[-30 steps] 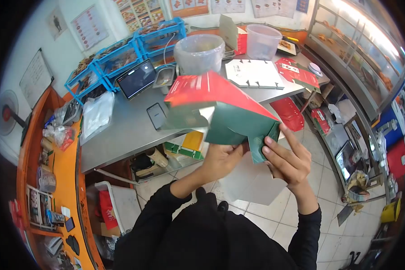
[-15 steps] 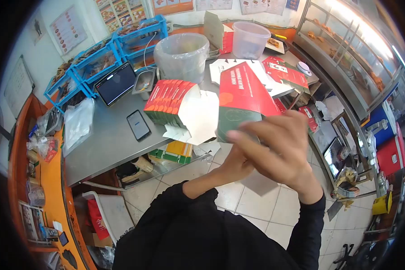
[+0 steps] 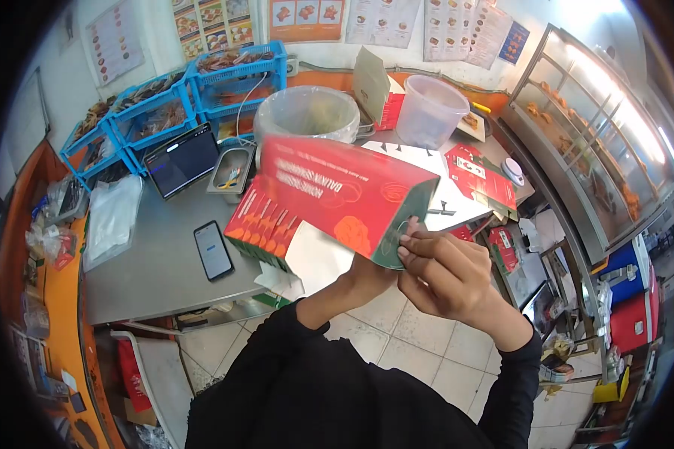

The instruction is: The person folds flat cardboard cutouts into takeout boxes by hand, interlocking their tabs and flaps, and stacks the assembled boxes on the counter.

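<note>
A red cardboard food box (image 3: 329,191) with a dark green end panel is held up in front of me, tilted, its long red side facing me. My right hand (image 3: 449,273) pinches the edge of the green panel between thumb and fingers. From below, my left hand (image 3: 374,275) grips the same box near that end; the box hides most of its fingers. Behind and below it, a stack of nested red and green boxes (image 3: 258,232) lies on the steel table, with a white inner flap showing.
A phone (image 3: 213,251) and a tablet (image 3: 181,161) are on the steel table (image 3: 150,258). Near the back stand a lined bucket (image 3: 307,112), a clear tub (image 3: 430,112) and blue baskets (image 3: 153,123). Flat box blanks (image 3: 479,179) lie at right, beside a lit display case (image 3: 591,142).
The box has turned from standing upright to lying sideways, with its red side swung left. My right hand has come down from a blurred raised position and now pinches the green end.
</note>
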A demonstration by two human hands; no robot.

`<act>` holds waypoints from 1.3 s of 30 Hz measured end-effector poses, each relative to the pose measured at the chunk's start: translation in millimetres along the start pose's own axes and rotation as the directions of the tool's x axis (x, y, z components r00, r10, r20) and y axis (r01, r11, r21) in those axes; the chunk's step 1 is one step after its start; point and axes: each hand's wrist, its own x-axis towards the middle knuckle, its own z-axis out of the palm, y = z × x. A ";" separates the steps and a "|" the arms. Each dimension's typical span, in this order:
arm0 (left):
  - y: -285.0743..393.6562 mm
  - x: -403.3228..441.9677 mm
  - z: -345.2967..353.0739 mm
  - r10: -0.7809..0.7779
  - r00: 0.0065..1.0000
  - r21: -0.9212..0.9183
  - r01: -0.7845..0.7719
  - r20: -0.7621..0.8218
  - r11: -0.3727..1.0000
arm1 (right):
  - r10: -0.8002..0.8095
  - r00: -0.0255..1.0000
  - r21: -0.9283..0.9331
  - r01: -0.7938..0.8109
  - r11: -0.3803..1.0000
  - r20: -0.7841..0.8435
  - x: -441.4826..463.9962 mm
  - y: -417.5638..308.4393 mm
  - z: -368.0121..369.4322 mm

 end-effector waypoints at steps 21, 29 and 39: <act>-78.5 55.2 -36.1 -0.381 0.809 0.322 0.251 0.448 0.913 | 0.613 0.386 0.492 -0.870 -0.007 0.690 -179.9 174.8 0.0; -96.1 -64.0 4.7 -0.695 0.561 -0.125 0.810 0.450 0.573 | 0.164 0.327 0.363 -0.876 -0.318 0.931 -263.2 190.8 28.7; -39.3 -66.4 -22.9 -0.542 0.834 0.259 0.504 0.103 0.824 | 0.389 0.603 0.430 -0.784 0.447 0.696 -196.9 182.4 171.1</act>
